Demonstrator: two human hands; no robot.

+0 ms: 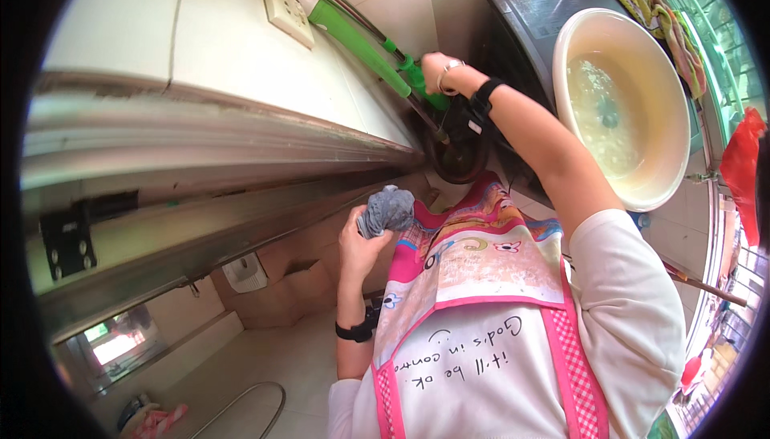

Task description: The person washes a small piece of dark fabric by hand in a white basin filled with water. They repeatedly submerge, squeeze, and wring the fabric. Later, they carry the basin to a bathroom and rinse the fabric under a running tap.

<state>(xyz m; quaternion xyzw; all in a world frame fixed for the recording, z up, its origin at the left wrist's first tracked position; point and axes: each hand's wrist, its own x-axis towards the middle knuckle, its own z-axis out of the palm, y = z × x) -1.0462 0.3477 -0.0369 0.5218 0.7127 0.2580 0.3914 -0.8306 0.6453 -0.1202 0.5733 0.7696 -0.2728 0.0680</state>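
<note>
My left hand (pixel 359 240) holds a crumpled grey-blue cloth (pixel 388 211) in front of the apron (pixel 481 258). Farther ahead, my right hand (pixel 437 72) is at the green plastic part (pixel 415 73) of a long-handled tool in the corner; its fingers are turned away, so its grip is hidden. Beside it leans another pole with a thick green grip (pixel 361 42). Both poles come down near a dark round container (pixel 460 159) on the floor. A large white basin (pixel 680 120) with cloudy water stands on a dark appliance to the right of my right forearm.
A tiled wall with a socket panel (pixel 287 14) rises at the left, above a metal-edged frame (pixel 180 132). The dark appliance (pixel 529 11) flanks the corner, with a striped towel (pixel 656 5) over its far edge. A red plastic bag (pixel 743 168) hangs at the far right.
</note>
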